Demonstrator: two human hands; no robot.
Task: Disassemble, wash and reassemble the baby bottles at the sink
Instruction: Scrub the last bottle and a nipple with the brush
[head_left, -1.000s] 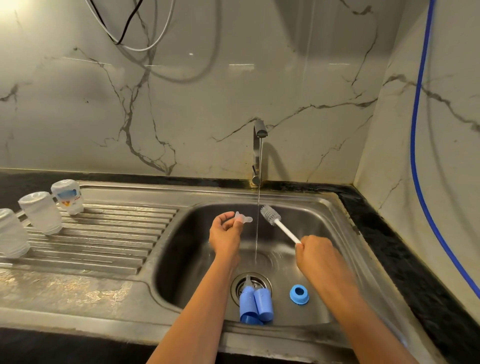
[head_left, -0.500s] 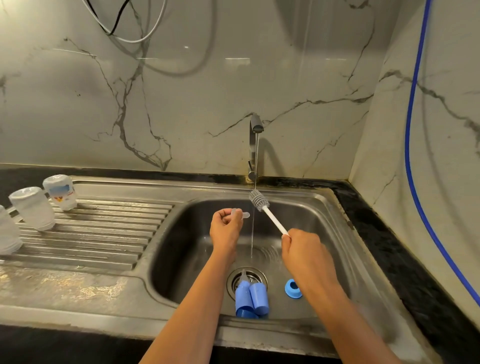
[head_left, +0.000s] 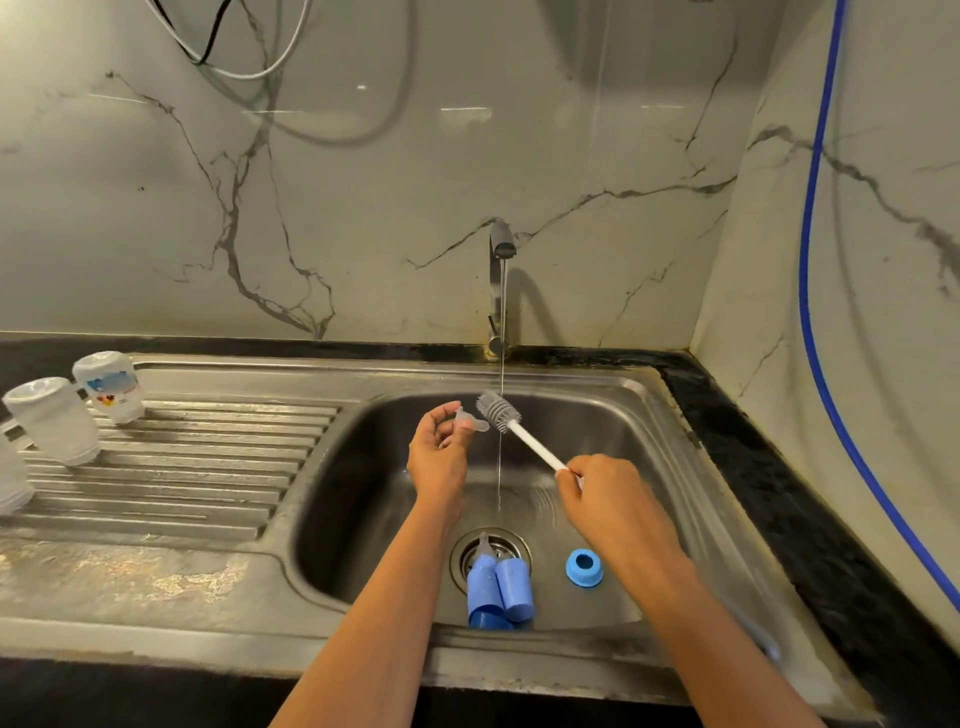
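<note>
A single wide-angle camera on the person's head looks forward and down from just in front of the sink (head_left: 623, 382), facing the marble wall (head_left: 415, 182) behind the sink. It is close, within arm's reach: the forearms (head_left: 384, 597) enter from the lower edge and reach over the sink. The drainboard (head_left: 208, 467) left of the sink and the side wall (head_left: 857, 260) right of the sink lie at the view's edges.
</note>
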